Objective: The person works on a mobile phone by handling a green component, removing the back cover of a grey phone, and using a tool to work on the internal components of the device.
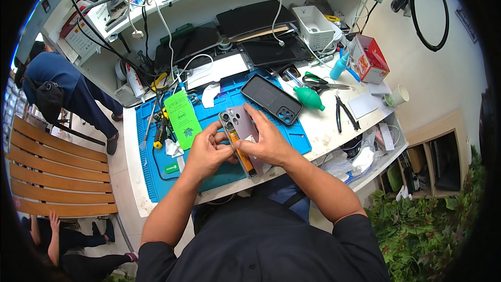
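Observation:
Both of my hands hold a smartphone (pixel 243 116) with a purple-grey back and several round camera lenses, tilted above the front of a blue work mat (pixel 219 177). My left hand (pixel 204 152) pinches its left edge. My right hand (pixel 270 142) grips the other side, its thumb reaching across the back panel. Between the thumbs, an orange and dark strip (pixel 243 156) shows along the phone's left side; I cannot tell how far the panel is lifted. A black phone case (pixel 271 98) lies just beyond my right hand. Left of the phone rests a bright green booklet (pixel 181 117).
Around the mat are a green air blower (pixel 309 97), scissors (pixel 329 84), black pliers (pixel 344 114), a light blue bottle (pixel 340 66) and yellow-black screwdrivers (pixel 159 133). An open drawer (pixel 360 156) sticks out at right. A person (pixel 68 78) stands at left beside a wooden bench (pixel 57 169).

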`<state>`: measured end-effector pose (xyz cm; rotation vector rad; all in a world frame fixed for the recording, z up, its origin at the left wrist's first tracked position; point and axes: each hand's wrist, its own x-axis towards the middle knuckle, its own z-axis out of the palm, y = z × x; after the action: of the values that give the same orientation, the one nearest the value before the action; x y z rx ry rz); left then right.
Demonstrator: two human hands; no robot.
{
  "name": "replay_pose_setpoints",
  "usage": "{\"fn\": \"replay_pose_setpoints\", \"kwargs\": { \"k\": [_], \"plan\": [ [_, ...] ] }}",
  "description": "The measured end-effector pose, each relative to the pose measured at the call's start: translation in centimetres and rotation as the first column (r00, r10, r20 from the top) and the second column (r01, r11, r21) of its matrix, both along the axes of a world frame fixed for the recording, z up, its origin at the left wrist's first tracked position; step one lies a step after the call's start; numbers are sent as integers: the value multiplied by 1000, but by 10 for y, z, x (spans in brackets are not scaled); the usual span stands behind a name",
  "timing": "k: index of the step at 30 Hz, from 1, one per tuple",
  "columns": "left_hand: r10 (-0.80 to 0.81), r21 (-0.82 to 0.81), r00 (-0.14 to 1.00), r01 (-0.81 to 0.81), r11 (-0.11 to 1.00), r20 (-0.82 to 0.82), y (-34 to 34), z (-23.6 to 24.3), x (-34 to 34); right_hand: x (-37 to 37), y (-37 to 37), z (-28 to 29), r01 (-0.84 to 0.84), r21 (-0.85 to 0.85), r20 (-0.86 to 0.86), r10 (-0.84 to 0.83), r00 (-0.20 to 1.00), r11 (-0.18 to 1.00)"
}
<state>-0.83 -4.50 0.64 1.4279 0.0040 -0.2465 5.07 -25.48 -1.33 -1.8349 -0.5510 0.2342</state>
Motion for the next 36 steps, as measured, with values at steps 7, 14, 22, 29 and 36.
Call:
{"fn": "replay_pose_setpoints", "kwargs": {
  "k": [7, 14, 22, 29, 36],
  "plan": [
    [5, 4, 1000, -5, 1000, -17, 2, -2, 1, 1, 0, 1, -1, 6, -38, 2, 999, 1000],
    [7, -17, 1000, -7, 1000, -24, 2, -3, 2, 1, -1, 2, -9, 8, -46, 10, 999, 1000],
    [6, -24, 1000, -6, 1000, -21, 3, -6, 3, 3, -2, -3, -32, 40, -68, 35, 997, 999],
    [9, -27, 1000, -10, 1000, -26, 3, -6, 4, 4, -4, -5, -35, 120, -130, 51, 990, 992],
    [13, -22, 999, -14, 1000, -45, 4, -5, 4, 8, -4, -11, -35, 190, -197, 73, 978, 981]
  ]
}}
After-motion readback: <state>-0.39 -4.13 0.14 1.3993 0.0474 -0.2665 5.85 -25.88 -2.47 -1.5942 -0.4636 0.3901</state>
